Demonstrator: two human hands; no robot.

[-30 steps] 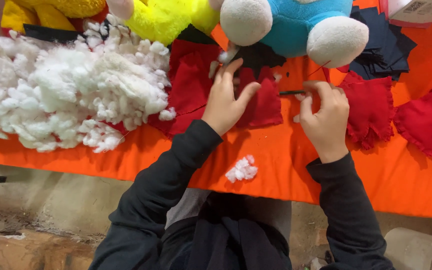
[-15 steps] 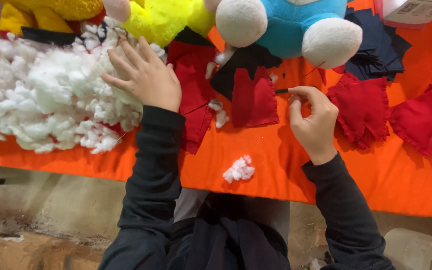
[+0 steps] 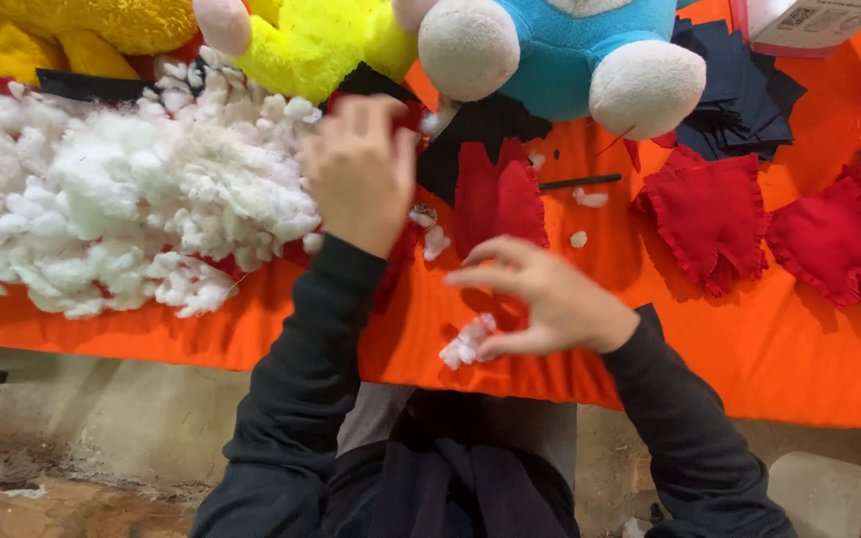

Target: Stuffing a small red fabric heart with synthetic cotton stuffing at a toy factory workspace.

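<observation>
A big heap of white stuffing lies on the left of the orange tablecloth. My left hand is at the heap's right edge, back toward the camera and fingers curled; what they hold is hidden. My right hand hovers blurred near the table's front edge. Its fingers are spread and the thumb is beside a small white tuft. Between the hands lies a red fabric piece, with a thin black stick to its right.
A blue and white plush toy and a yellow plush toy sit at the back. More red fabric pieces lie to the right, with dark fabric and a white box behind them.
My left hand moved from the red piece to the stuffing heap and now sits at its right edge. My right hand left the black stick and dropped toward the small tuft.
</observation>
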